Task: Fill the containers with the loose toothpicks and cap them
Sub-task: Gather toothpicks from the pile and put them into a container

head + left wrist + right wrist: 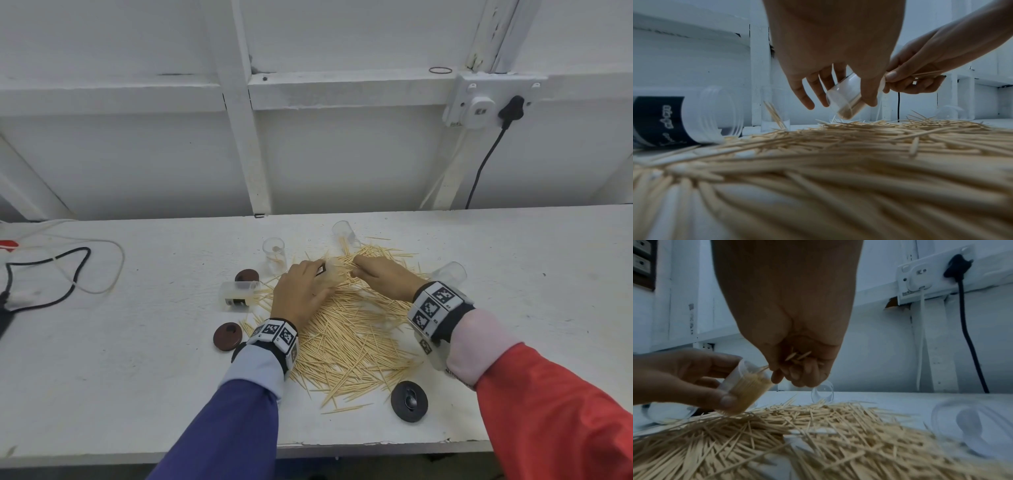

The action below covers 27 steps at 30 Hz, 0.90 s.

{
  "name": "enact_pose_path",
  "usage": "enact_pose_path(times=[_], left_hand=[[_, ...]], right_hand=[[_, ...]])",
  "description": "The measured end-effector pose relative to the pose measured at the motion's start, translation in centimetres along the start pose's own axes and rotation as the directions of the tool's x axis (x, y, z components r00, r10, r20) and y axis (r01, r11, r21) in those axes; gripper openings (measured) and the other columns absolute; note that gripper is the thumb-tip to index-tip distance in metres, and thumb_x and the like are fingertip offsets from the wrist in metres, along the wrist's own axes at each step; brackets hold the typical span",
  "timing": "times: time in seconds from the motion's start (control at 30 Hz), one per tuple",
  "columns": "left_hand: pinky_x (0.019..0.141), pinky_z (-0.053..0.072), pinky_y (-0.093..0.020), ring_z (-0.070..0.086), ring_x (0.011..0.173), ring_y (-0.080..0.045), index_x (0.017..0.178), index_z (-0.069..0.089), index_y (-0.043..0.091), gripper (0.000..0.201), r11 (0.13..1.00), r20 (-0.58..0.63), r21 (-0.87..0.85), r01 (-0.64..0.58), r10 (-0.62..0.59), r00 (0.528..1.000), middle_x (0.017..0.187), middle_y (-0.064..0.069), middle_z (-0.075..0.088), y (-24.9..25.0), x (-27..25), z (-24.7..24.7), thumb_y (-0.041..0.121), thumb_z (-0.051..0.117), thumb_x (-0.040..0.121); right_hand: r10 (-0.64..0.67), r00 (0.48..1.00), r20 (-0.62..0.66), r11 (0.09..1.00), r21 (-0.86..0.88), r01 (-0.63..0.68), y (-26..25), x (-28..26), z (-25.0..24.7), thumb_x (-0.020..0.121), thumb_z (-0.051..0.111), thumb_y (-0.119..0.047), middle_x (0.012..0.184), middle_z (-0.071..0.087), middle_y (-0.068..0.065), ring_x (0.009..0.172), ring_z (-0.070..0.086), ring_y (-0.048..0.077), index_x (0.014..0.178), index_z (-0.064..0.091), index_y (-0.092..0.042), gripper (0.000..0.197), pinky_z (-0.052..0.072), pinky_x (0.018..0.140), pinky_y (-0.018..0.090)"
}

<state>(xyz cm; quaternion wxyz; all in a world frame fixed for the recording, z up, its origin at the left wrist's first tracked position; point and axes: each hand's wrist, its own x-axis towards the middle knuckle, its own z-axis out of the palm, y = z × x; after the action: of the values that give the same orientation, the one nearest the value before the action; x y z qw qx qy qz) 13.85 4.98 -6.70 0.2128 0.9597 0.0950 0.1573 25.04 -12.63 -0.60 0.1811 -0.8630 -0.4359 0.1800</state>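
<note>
Step in hand: you are loading the tilted container [334,272] at centre frame; it looks nearly full.
Left hand [301,291]: your fingers wrap the container, its mouth turned toward the other hand.
Right hand [383,277]: your fingers are closed on a small bunch of toothpicks at the container's mouth.
Toothpick pile [356,339]: spread across the table [137,377], below and between both hands.
Other containers: one upright [274,255], one lying labelled at left [238,294], two more beyond the pile.
Caps: two brown [227,336] at left, one dark [409,401] at lower right.
Next move: slide the bunch in lengthwise, then judge whether to cap.
</note>
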Motion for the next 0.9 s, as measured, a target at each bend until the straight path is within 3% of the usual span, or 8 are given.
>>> enact_pose_path(times=[0.27,0.33,0.47,0.57,0.67,0.77,0.9], left_hand=[[0.09,0.043,-0.033,0.052,0.114,-0.02,0.137,0.05,0.016,0.059,0.998,0.04,0.001,-0.061,0.061,0.997,0.128,-0.001,0.058,-0.1,0.0,0.2,0.044,0.065,0.088],[0.089,0.043,-0.032,0.052,0.114,-0.019,0.137,0.05,0.017,0.058,0.998,0.035,-0.011,-0.062,0.063,0.997,0.127,0.0,0.058,-0.1,0.0,0.2,0.046,0.064,0.088],[0.085,0.046,-0.031,0.052,0.114,-0.016,0.137,0.049,0.019,0.058,0.998,0.034,-0.042,-0.053,0.054,0.998,0.127,0.003,0.057,0.0,-0.1,0.2,0.05,0.062,0.089],[0.084,0.047,-0.031,0.052,0.114,-0.014,0.136,0.049,0.02,0.059,0.998,0.031,-0.055,-0.041,0.043,0.999,0.127,0.004,0.057,0.1,-0.1,0.0,0.052,0.062,0.089],[0.081,0.044,-0.028,0.05,0.114,-0.013,0.136,0.048,0.021,0.058,0.998,0.033,-0.056,-0.023,0.025,0.999,0.127,0.006,0.057,0.2,-0.2,0.0,0.052,0.061,0.089],[0.079,0.04,-0.025,0.049,0.115,-0.011,0.137,0.047,0.023,0.058,0.998,0.034,-0.069,-0.002,0.005,0.999,0.127,0.007,0.056,0.3,-0.2,-0.1,0.053,0.061,0.089],[0.078,0.04,-0.025,0.048,0.115,-0.01,0.138,0.046,0.024,0.058,0.997,0.044,-0.071,0.01,-0.006,0.999,0.127,0.008,0.055,0.4,-0.2,-0.2,0.053,0.059,0.089]], right_hand=[[-0.013,0.994,0.106,0.961,-0.274,0.042,-1.3,1.0,-1.3,0.102,0.044,-0.024,0.088,0.056,0.004,0.081,0.05,0.021,0.092,0.047,-0.013,0.015,0.035,0.067,0.031],[0.003,0.994,0.108,0.973,-0.228,0.022,-1.6,1.5,-1.8,0.098,0.052,-0.02,0.094,0.06,0.006,0.083,0.052,0.02,0.101,0.055,-0.009,0.011,0.037,0.069,0.03],[0.059,0.991,0.118,0.998,-0.045,-0.054,-1.9,2.3,-3.2,0.085,0.068,-0.008,0.089,0.053,-0.004,0.077,0.049,0.009,0.114,0.06,-0.011,0.031,0.039,0.063,0.02],[0.05,0.992,0.115,0.997,0.057,-0.057,-1.8,2.6,-4.0,0.078,0.074,0.001,0.093,0.055,-0.002,0.076,0.054,0.009,0.111,0.063,-0.011,0.038,0.046,0.06,0.017],[0.038,0.998,0.056,0.987,0.155,-0.047,-1.8,2.8,-4.2,0.076,0.075,0.005,0.09,0.06,-0.001,0.075,0.06,0.013,0.102,0.065,-0.01,0.032,0.054,0.062,0.023],[0.014,1.0,0.011,0.975,0.221,-0.016,-1.7,2.7,-4.1,0.077,0.075,0.005,0.085,0.067,0.004,0.066,0.063,0.015,0.094,0.069,-0.007,0.022,0.053,0.057,0.021],[-0.012,0.999,-0.048,0.964,0.264,0.025,-2.1,2.7,-3.8,0.08,0.075,0.001,0.078,0.07,0.006,0.052,0.059,0.002,0.09,0.073,-0.001,0.011,0.048,0.053,0.015]])
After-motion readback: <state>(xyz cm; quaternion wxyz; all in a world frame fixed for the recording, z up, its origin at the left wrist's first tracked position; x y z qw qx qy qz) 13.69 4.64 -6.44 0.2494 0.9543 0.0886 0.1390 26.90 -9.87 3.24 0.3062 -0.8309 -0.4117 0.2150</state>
